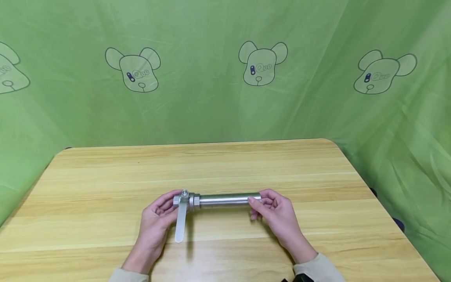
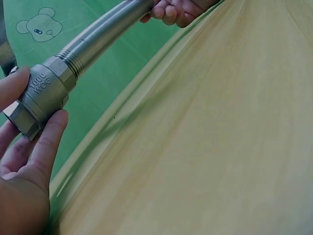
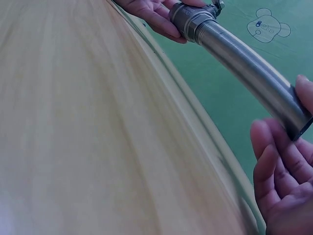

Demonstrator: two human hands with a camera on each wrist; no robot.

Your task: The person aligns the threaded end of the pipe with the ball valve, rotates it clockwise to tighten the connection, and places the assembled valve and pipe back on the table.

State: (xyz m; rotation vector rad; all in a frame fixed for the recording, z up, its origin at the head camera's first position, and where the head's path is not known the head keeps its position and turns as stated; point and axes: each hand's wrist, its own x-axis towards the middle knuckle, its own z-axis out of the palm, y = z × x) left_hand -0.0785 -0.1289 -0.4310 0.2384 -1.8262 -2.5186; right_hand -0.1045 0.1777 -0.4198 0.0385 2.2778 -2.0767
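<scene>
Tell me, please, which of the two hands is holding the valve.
The left hand: it grips the valve, whereas the right hand holds the pipe near its far end.

One left hand (image 1: 153, 225) and one right hand (image 1: 282, 217), along with two sleeves (image 1: 318, 269), are pictured above one wood-grain table (image 1: 225, 164), together with one metal pipe (image 1: 225, 200) and one valve (image 2: 46, 95) fitted with one lever (image 1: 180, 225). Beyond the table's far edge hangs one green backdrop (image 1: 204, 109), which carries four printed cartoon animal heads (image 1: 260, 74) (one of them only partly in view).
</scene>
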